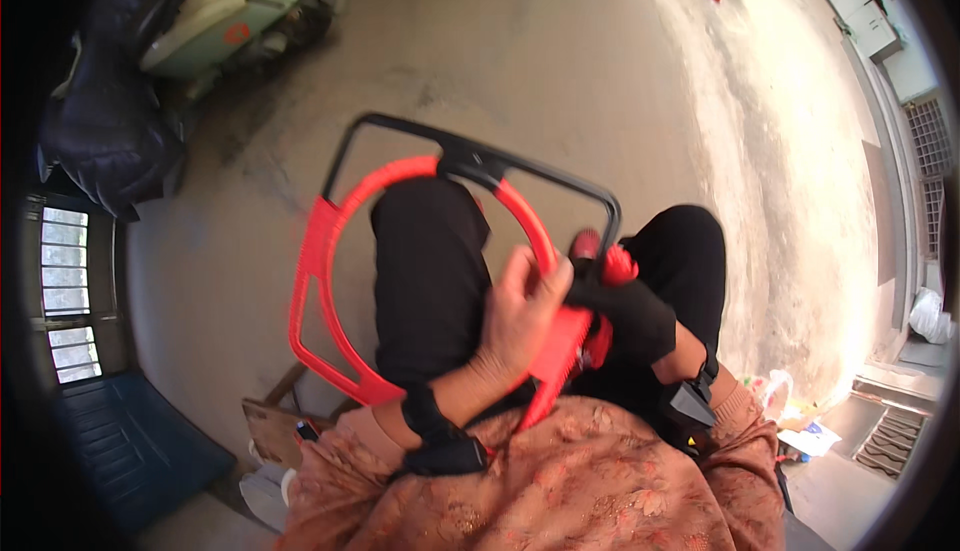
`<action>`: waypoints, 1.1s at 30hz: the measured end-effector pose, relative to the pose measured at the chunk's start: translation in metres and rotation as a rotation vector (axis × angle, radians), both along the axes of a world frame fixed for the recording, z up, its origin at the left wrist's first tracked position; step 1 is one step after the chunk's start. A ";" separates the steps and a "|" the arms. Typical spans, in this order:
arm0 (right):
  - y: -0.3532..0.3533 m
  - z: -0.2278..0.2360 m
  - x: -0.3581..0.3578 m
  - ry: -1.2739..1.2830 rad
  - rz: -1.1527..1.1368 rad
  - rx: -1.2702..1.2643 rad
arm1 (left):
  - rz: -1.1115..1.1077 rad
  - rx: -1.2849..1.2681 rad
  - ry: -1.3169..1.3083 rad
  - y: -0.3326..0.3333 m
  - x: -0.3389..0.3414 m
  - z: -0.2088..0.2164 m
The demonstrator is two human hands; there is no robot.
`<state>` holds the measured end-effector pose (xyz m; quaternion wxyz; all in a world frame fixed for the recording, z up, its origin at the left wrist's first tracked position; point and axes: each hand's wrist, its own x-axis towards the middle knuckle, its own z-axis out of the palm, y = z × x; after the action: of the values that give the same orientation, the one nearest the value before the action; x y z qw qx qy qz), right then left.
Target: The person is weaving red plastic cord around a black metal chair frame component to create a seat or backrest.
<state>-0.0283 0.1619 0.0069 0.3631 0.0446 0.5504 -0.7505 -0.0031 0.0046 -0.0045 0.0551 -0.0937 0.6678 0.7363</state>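
Observation:
A red plastic frame (312, 281) with a round ring and a black U-shaped bar (400, 126) lies tilted over my knees. My left hand (520, 316), bare, is closed on the ring's right side, thumb and fingers pinching it. My right hand (635, 316), in a black glove, is closed at the right side of the frame, by the lower end of the black bar. A red piece (620, 265) shows just above the glove, and more red shows below it. What exactly the gloved fingers grip is hidden and slightly blurred.
A pale green scooter (235, 26) with a dark cover (110, 131) stands at the far left. Beside my left elbow is a wooden stool (275, 431). A dark blue mat (140, 451) lies lower left. Papers and bags (800, 421) lie at the right, by a doorway.

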 end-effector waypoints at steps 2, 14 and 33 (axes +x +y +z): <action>0.007 -0.001 -0.001 -0.064 0.044 -0.041 | -0.134 0.023 -0.047 0.001 -0.003 0.011; 0.049 -0.027 -0.018 -0.101 -0.194 0.070 | -0.120 -0.277 0.156 -0.017 0.003 0.033; 0.024 -0.034 -0.045 0.231 -0.108 0.150 | 0.541 0.092 -0.596 -0.194 0.378 0.147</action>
<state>-0.0737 0.1854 -0.0269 0.2521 0.0144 0.6398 -0.7259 0.3744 -0.1891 0.1422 0.0546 -0.4730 0.5400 0.6940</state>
